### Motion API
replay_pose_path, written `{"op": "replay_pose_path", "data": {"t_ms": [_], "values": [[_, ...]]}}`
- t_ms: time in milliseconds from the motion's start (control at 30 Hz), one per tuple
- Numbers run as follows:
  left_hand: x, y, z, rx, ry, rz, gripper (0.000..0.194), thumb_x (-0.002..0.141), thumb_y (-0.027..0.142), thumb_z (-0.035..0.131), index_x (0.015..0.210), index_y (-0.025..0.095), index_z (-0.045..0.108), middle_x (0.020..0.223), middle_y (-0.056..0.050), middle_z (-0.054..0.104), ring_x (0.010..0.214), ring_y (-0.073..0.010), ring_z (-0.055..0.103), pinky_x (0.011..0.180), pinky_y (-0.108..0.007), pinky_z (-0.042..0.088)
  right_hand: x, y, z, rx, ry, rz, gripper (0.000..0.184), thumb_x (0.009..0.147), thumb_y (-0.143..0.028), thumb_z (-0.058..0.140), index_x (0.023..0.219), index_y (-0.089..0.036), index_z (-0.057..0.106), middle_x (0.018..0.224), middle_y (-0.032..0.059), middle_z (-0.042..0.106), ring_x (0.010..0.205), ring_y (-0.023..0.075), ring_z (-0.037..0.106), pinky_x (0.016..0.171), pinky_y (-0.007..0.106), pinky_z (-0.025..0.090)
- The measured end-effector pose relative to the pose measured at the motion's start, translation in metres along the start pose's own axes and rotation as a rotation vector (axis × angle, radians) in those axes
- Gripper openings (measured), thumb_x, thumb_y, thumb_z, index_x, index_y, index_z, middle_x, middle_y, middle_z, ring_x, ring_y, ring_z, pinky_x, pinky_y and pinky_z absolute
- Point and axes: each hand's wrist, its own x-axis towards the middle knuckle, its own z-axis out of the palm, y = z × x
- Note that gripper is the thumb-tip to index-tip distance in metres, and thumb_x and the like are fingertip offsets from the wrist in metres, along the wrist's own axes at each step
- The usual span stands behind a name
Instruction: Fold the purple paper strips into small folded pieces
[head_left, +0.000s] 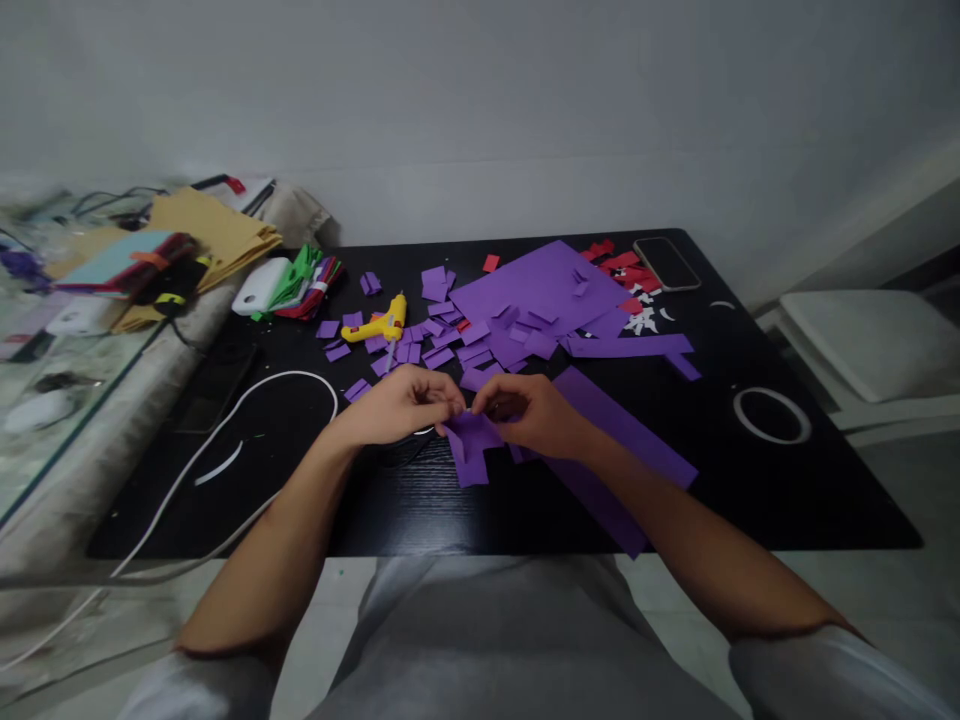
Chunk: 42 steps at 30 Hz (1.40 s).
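Both hands meet over the near middle of the black table, pinching one small piece of purple paper (471, 455) by its upper edge. My left hand (405, 402) is closed on its left side, and my right hand (529, 408) is closed on its right side. The piece looks bent and hangs toward me. Just beyond my fingers lie many small folded purple paper pieces (442, 338). A yellow glue gun (381, 325) rests among them, past my left hand. Under my right forearm runs a long purple paper strip (622, 440).
A large purple sheet (547, 290) lies farther back, near red scraps (630, 270) and a phone (666, 263). At right sits a white ring (772, 415). A white cable (225, 425) curves at left, below bundled coloured paper (304, 283). A glass-topped surface (75, 400) adjoins the table.
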Motion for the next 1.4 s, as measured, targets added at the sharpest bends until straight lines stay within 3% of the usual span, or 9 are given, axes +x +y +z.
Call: {"op": "replay_pose_path", "data": {"t_ms": [200, 367, 533, 667, 867, 1033, 1167, 1300, 1400], "values": [[-0.006, 0.005, -0.004, 0.092, 0.057, 0.232, 0.032, 0.083, 0.013, 0.058, 0.113, 0.018, 0.066, 0.108, -0.008, 0.071, 0.097, -0.0192, 0.068, 0.081, -0.029, 0.055, 0.001, 0.002, -0.002, -0.050, 0.041, -0.035, 0.018, 0.078, -0.025, 0.079, 0.090, -0.016, 0.069, 0.084, 0.0024, 0.072, 0.075, 0.0140, 0.069, 0.072, 0.025, 0.055], [-0.004, 0.007, 0.001, 0.376, 0.060, 0.390, 0.027, 0.079, 0.011, 0.066, 0.105, 0.019, 0.065, 0.112, -0.007, 0.067, 0.098, -0.0193, 0.064, 0.083, -0.031, 0.053, 0.003, -0.003, -0.004, -0.171, 0.091, -0.106, 0.015, 0.078, -0.021, 0.076, 0.087, -0.017, 0.066, 0.081, 0.0000, 0.069, 0.072, 0.0128, 0.067, 0.068, 0.023, 0.053], [0.000, 0.001, 0.009, 0.452, 0.235, 0.390, 0.008, 0.083, 0.014, 0.067, 0.089, 0.018, 0.064, 0.086, -0.002, 0.067, 0.076, -0.0144, 0.062, 0.072, -0.027, 0.049, 0.001, -0.006, -0.002, -0.345, 0.159, -0.204, 0.011, 0.082, -0.026, 0.073, 0.086, -0.020, 0.066, 0.084, 0.0011, 0.070, 0.073, 0.0137, 0.065, 0.070, 0.026, 0.054], [0.000, -0.001, 0.010, 0.422, 0.290, 0.382, 0.006, 0.085, 0.018, 0.070, 0.090, 0.018, 0.067, 0.088, -0.004, 0.071, 0.078, -0.0154, 0.066, 0.075, -0.027, 0.051, -0.001, -0.007, 0.000, -0.351, 0.215, -0.205, 0.010, 0.084, -0.030, 0.073, 0.087, -0.021, 0.069, 0.086, 0.0016, 0.073, 0.072, 0.0145, 0.066, 0.070, 0.027, 0.055], [-0.001, -0.006, 0.013, 0.263, 0.378, 0.254, 0.022, 0.084, 0.036, 0.076, 0.085, 0.017, 0.066, 0.077, -0.001, 0.068, 0.069, -0.0131, 0.062, 0.066, -0.023, 0.049, 0.000, -0.006, 0.001, -0.194, 0.295, -0.118, 0.020, 0.081, -0.037, 0.078, 0.087, -0.021, 0.068, 0.079, 0.0006, 0.073, 0.072, 0.0171, 0.070, 0.071, 0.029, 0.057], [0.002, -0.012, 0.018, 0.081, 0.391, 0.193, 0.027, 0.081, 0.037, 0.080, 0.085, 0.018, 0.061, 0.073, 0.002, 0.066, 0.066, -0.0120, 0.062, 0.063, -0.022, 0.049, 0.002, -0.004, 0.003, -0.066, 0.326, -0.105, 0.031, 0.077, -0.039, 0.083, 0.096, -0.022, 0.065, 0.088, 0.0020, 0.076, 0.078, 0.0188, 0.073, 0.072, 0.030, 0.058], [0.005, -0.013, 0.021, 0.015, 0.416, 0.228, 0.026, 0.081, 0.033, 0.081, 0.092, 0.018, 0.062, 0.078, 0.001, 0.068, 0.067, -0.0112, 0.062, 0.066, -0.022, 0.050, 0.003, -0.003, 0.003, -0.096, 0.354, -0.086, 0.029, 0.078, -0.039, 0.082, 0.094, -0.021, 0.066, 0.087, 0.0029, 0.077, 0.080, 0.0198, 0.073, 0.074, 0.032, 0.058], [0.006, -0.011, 0.021, 0.139, 0.496, 0.283, 0.032, 0.081, 0.030, 0.081, 0.110, 0.020, 0.069, 0.085, 0.000, 0.071, 0.065, -0.0108, 0.060, 0.063, -0.023, 0.049, 0.003, -0.002, 0.003, -0.167, 0.403, -0.088, 0.023, 0.079, -0.037, 0.081, 0.094, -0.022, 0.071, 0.092, 0.0039, 0.077, 0.082, 0.0207, 0.073, 0.080, 0.035, 0.058], [0.006, -0.009, 0.019, 0.296, 0.557, 0.383, 0.015, 0.088, 0.025, 0.073, 0.101, 0.021, 0.076, 0.090, -0.004, 0.076, 0.076, -0.0150, 0.067, 0.073, -0.027, 0.053, 0.006, 0.000, 0.001, -0.136, 0.477, -0.111, 0.025, 0.076, -0.035, 0.083, 0.095, -0.022, 0.072, 0.097, 0.0046, 0.076, 0.086, 0.0195, 0.071, 0.082, 0.034, 0.058]]}}
